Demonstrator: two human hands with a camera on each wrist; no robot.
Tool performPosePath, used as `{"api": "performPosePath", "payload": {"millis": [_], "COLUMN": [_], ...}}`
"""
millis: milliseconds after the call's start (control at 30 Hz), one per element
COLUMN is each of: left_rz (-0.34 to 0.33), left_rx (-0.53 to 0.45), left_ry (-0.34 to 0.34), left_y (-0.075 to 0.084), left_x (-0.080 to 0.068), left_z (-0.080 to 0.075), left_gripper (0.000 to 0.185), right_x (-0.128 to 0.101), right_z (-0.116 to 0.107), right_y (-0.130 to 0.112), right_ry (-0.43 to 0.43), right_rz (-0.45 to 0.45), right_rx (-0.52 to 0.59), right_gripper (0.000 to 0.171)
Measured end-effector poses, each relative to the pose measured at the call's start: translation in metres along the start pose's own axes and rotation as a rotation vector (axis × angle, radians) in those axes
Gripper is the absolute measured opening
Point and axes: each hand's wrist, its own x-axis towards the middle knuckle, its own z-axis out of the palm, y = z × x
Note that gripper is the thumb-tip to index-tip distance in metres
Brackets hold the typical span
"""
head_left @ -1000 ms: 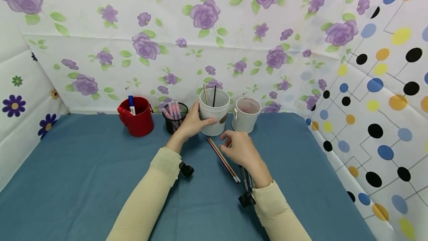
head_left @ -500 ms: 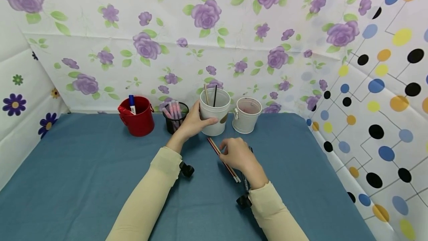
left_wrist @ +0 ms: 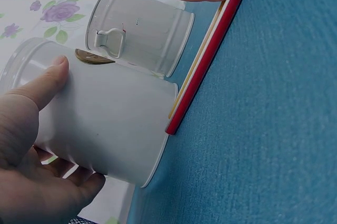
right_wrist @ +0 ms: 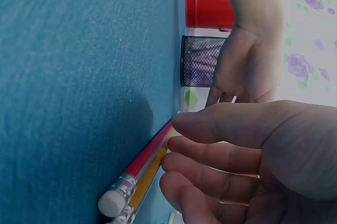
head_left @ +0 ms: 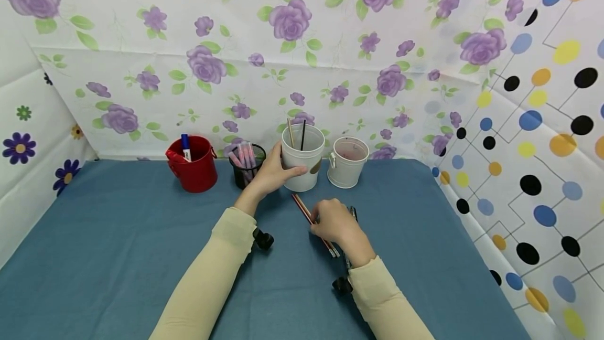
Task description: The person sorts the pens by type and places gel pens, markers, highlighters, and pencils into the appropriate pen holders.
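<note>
1. head view shows your left hand (head_left: 272,173) wrapped round the white cup (head_left: 302,157), thumb across the front and fingers curled behind it; it is a firm hold, and the cup stands upright on the blue cloth (head_left: 118,245).
2. your right hand (head_left: 332,220) is down over the pencils (head_left: 302,208), which lie side by side on the cloth just in front of the cup. the right wrist view shows the fingers (right_wrist: 210,155) bent and touching them, but i cannot tell whether they have actually closed on one yet.
3. left wrist view shows the pencil tips (left_wrist: 174,124) resting right against the foot of the cup, so the pair is wedged there.
4. risk: the two pencils touch along their length, so a loose pinch could drag both, or roll one away across the cloth.
5. risk: because the tips butt against the cup, a push forward could tilt it; your left hand is what keeps it steady.
6. risk: dark pens (head_left: 351,213) lie just beside your right hand, so a wide sweep could scatter them.
7. the cup already holds two sticks (head_left: 296,134); another white cup (head_left: 348,161) stands just right of it, near enough to knock.
</note>
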Motion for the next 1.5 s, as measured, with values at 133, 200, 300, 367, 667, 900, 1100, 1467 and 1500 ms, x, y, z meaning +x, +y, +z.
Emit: {"api": "performPosePath", "payload": {"millis": [133,200,300,367,667,900,1100,1467,1500], "left_rz": [-0.003,-0.003,-0.002,0.001,0.003,-0.018,-0.026,-0.015,-0.014], "left_rx": [0.002,0.005,0.005,0.001,-0.007,-0.001,-0.004,-0.010,-0.010], "left_ry": [0.002,0.002,-0.003,-0.006,-0.008,-0.005,-0.005,-0.014,-0.014], "left_y": [0.000,0.000,0.000,0.000,0.001,0.002,0.002,0.004,0.005], "left_x": [0.000,0.000,0.000,0.001,0.002,-0.001,-0.002,-0.003,-0.003], "left_z": [0.000,0.000,0.000,0.000,0.000,-0.001,-0.002,0.000,0.000], "left_gripper": [0.101,0.101,0.102,0.102,0.102,0.103,0.104,0.100,0.100], "right_x": [-0.001,-0.001,-0.002,-0.002,-0.002,-0.002,-0.002,-0.006,-0.006], "right_z": [0.001,0.002,0.004,0.005,0.009,0.013,0.011,-0.012,-0.015], "right_y": [-0.001,-0.002,-0.004,-0.006,-0.012,-0.015,-0.014,-0.006,-0.006], "right_ry": [-0.008,-0.016,-0.018,-0.015,0.001,-0.004,-0.028,-0.067,-0.071], "right_rz": [0.012,0.014,0.002,-0.005,0.029,0.040,0.014,-0.033,-0.035], "right_rx": [-0.015,-0.016,-0.023,-0.034,-0.078,-0.051,-0.028,0.062,0.068], "right_gripper": [0.006,0.007,0.007,0.008,0.015,0.016,0.016,0.016,0.016]}}
